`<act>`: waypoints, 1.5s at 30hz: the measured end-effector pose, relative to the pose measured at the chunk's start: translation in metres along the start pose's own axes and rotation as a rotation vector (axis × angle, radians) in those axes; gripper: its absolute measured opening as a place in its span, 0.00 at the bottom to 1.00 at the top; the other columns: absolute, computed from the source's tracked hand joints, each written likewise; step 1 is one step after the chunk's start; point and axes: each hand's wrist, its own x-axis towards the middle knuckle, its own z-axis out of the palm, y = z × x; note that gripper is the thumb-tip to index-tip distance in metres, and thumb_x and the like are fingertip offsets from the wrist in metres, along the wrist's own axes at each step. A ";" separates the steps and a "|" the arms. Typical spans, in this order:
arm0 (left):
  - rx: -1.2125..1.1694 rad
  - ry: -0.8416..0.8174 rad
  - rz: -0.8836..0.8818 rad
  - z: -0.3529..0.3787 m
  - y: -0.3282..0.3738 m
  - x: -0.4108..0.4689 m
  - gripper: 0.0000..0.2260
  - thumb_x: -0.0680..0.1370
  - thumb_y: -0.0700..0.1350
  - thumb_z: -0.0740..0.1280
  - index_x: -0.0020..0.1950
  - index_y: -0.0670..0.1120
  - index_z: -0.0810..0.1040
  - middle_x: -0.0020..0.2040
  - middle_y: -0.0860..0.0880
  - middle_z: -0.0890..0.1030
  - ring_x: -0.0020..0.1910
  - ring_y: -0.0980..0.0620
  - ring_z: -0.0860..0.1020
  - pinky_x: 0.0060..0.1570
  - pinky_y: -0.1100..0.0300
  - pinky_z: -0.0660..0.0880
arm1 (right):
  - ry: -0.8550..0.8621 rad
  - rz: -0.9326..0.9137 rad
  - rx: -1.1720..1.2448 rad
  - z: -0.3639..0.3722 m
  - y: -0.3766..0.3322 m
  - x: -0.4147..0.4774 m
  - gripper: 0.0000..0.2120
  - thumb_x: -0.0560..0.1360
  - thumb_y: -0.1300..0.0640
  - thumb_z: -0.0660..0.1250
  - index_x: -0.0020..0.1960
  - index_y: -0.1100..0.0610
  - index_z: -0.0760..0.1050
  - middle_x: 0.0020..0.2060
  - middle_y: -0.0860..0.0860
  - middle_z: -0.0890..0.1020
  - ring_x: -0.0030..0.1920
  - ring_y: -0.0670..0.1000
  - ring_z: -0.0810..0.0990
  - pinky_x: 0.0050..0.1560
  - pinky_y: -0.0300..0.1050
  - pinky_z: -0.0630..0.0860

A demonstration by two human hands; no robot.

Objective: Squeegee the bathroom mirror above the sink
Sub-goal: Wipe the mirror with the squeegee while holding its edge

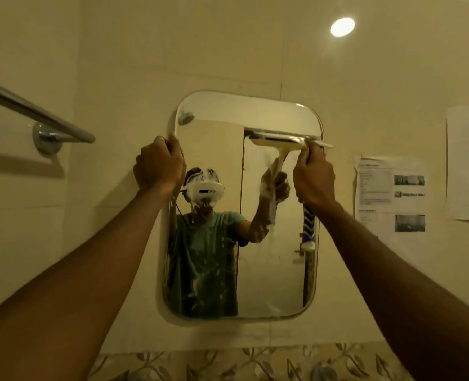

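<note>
A person's left hand [159, 163] grips the streaky mirror [271, 257] at its upper left edge while the right hand [314, 180], wrapped around the squeegee [309, 220], presses its blade at the top right, apparently starting a stroke that needs a steady downward pull.

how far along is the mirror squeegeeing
Early. The top strip of the mirror looks clear. The right hand holds the squeegee, blade high on the right; the left hand grips the mirror's left edge. Suds streaking the middle and bottom are left.
</note>
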 end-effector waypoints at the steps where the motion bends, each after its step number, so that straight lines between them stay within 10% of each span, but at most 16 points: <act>1: 0.009 -0.008 0.006 0.002 0.000 0.001 0.22 0.82 0.56 0.52 0.48 0.41 0.78 0.44 0.41 0.82 0.43 0.40 0.80 0.39 0.56 0.69 | 0.016 -0.016 -0.009 0.000 -0.007 0.012 0.19 0.83 0.46 0.50 0.71 0.49 0.66 0.38 0.49 0.79 0.32 0.49 0.81 0.33 0.54 0.82; 9: 0.038 0.064 0.029 0.014 -0.008 -0.009 0.26 0.83 0.53 0.51 0.40 0.39 0.80 0.34 0.40 0.80 0.33 0.40 0.79 0.33 0.59 0.69 | 0.015 -0.112 -0.098 0.009 -0.049 0.066 0.22 0.83 0.48 0.48 0.75 0.53 0.63 0.62 0.57 0.78 0.51 0.57 0.80 0.53 0.57 0.79; 13: 0.015 0.084 0.028 0.019 -0.012 -0.012 0.27 0.83 0.54 0.51 0.34 0.41 0.78 0.26 0.45 0.74 0.25 0.45 0.75 0.29 0.63 0.65 | 0.007 -0.109 -0.120 0.016 -0.042 0.065 0.22 0.84 0.51 0.48 0.76 0.54 0.59 0.53 0.55 0.80 0.45 0.48 0.75 0.45 0.42 0.71; 19: 0.090 0.160 0.065 0.029 -0.020 -0.012 0.26 0.83 0.53 0.53 0.29 0.43 0.75 0.23 0.47 0.73 0.20 0.50 0.67 0.27 0.68 0.55 | 0.045 -0.102 -0.116 0.034 -0.030 0.061 0.23 0.83 0.49 0.48 0.77 0.49 0.54 0.33 0.50 0.76 0.32 0.52 0.79 0.31 0.44 0.77; 45: 0.059 0.122 0.037 0.028 -0.021 -0.015 0.29 0.83 0.55 0.48 0.34 0.42 0.78 0.28 0.44 0.78 0.24 0.49 0.71 0.28 0.64 0.59 | -0.036 -0.122 -0.206 0.018 -0.027 0.041 0.20 0.84 0.52 0.49 0.76 0.50 0.59 0.37 0.54 0.79 0.30 0.48 0.78 0.26 0.40 0.72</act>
